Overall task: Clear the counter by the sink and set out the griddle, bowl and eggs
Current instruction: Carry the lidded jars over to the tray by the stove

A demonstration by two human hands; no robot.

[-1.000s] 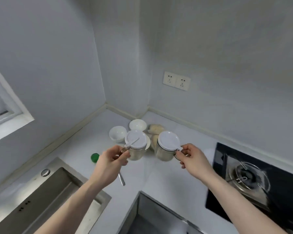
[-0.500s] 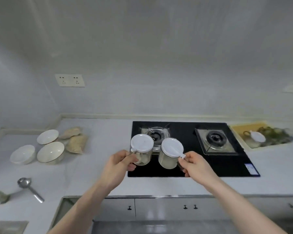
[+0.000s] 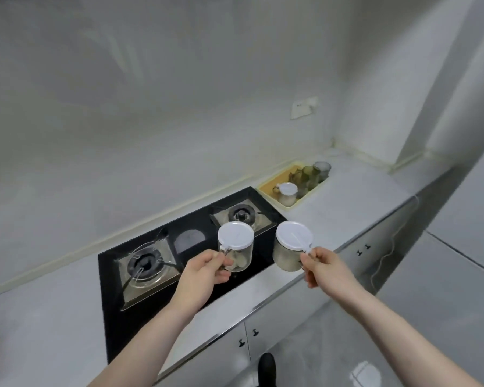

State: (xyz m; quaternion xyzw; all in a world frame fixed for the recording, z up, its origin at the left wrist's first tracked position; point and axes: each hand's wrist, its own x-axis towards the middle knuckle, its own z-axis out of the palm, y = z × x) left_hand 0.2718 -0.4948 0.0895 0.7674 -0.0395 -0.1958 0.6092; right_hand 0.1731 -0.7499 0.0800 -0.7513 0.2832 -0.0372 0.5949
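I've got 2 lidded jars mid-air over the hob: left hand (image 3: 204, 270) gripping jar 1 (image 3: 236, 251) by its handle, right hand (image 3: 323, 265) pinching jar 2 (image 3: 289, 248); clearing underway, griddle/bowl/eggs not in view, worktop (image 3: 355, 202) tray (image 3: 266, 188) likely next

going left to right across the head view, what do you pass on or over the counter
left burner → left hand → left jar → right jar → right hand → yellow tray holding a lidded jar and green glasses
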